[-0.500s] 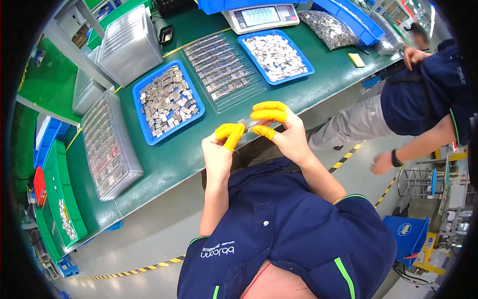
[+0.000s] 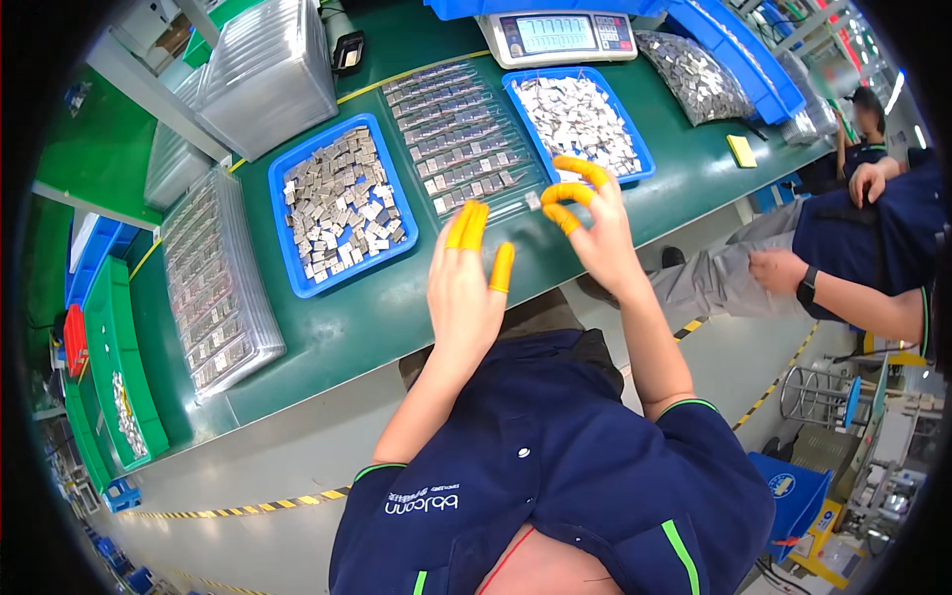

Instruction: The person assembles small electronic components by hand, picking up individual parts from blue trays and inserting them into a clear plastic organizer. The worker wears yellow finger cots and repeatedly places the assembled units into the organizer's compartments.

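A green-topped workbench (image 2: 337, 332) stands over grey floor (image 2: 288, 451) lined with yellow-black striped tape (image 2: 297, 500).

ok so this is pretty clearly a factory floor, the small-parts kind. Giveaways: a long green workbench (image 2: 327, 332) with shallow blue trays (image 2: 297, 268) heaped with small metal parts (image 2: 332, 198), a clear moulded tray (image 2: 501, 205) with little pieces lined up in rows, and whole stacks of clear plastic trays (image 2: 260, 89) further left. There's a digital scale (image 2: 610, 38) at the back, plus a fat clear bag (image 2: 694, 79) of parts beside it. Grey floor (image 2: 297, 446) has black-and-yellow hazard tape (image 2: 288, 504) on it, and the co-worker (image 2: 892, 213) off to the right wears a navy shirt (image 2: 833, 238) much like the camera wearer's own (image 2: 565, 436)
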A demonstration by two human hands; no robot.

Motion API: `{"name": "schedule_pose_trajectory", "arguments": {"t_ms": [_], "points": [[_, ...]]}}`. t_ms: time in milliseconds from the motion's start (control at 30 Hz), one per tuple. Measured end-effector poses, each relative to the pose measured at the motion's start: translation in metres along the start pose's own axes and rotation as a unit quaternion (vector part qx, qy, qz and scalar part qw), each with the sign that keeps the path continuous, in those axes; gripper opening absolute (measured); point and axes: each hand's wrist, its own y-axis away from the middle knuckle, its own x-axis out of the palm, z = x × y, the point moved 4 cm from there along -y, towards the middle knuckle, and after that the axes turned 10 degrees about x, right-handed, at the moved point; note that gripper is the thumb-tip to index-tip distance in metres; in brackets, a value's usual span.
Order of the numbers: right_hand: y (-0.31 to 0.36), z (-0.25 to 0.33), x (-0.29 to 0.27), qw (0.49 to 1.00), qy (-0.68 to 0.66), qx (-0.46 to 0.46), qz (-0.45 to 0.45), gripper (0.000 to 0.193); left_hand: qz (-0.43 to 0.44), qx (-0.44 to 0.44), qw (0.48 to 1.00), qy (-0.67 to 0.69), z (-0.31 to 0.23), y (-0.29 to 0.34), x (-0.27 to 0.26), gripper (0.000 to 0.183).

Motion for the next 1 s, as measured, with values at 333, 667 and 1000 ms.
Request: {"name": "schedule_pose_trajectory", "arguments": {"t_ms": [333, 667, 1000], "points": [[-0.053, -0.035, 0.029, 0.993, 0.072, -0.041, 0.081, 0.013, 0.092, 0.041, 0.984, -0.149, 0.010, -0.034, 0.055, 0.059], [-0.064, -0.040, 0.032, 0.982, 0.087, -0.053, 0.162, 0.013, 0.137, 0.022, 0.980, -0.144, 0.017, -0.034, 0.059, 0.061], [-0.067, -0.045, 0.031, 0.979, 0.083, -0.053, 0.181, 0.012, 0.150, 0.040, 0.979, -0.132, 0.011, -0.040, 0.062, 0.067]]}}
